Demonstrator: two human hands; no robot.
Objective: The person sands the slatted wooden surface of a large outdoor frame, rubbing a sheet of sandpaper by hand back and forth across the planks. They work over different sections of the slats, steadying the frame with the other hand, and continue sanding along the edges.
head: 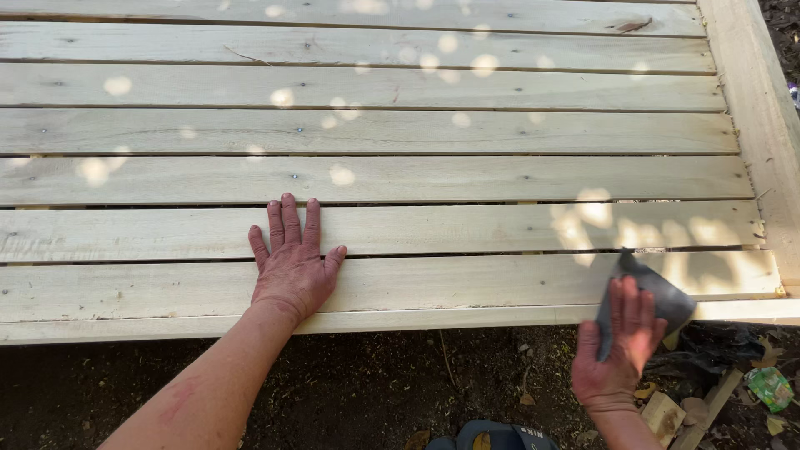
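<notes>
**Sandpaper at the slat edge**

Right hand (621,346): fingers closed around a folded dark grey sheet of sandpaper (654,292), pressed on the near edge of the slatted wooden surface (467,133), toward its right end. Left hand (293,262): flat, fingers spread wide, palm down across the two nearest slats, holding nothing. Pale boards run side to side with narrow gaps, dappled with sun spots. Below: dark soil, wood offcuts (667,417), a green wrapper (768,387), a shoe toe (492,436).
</notes>
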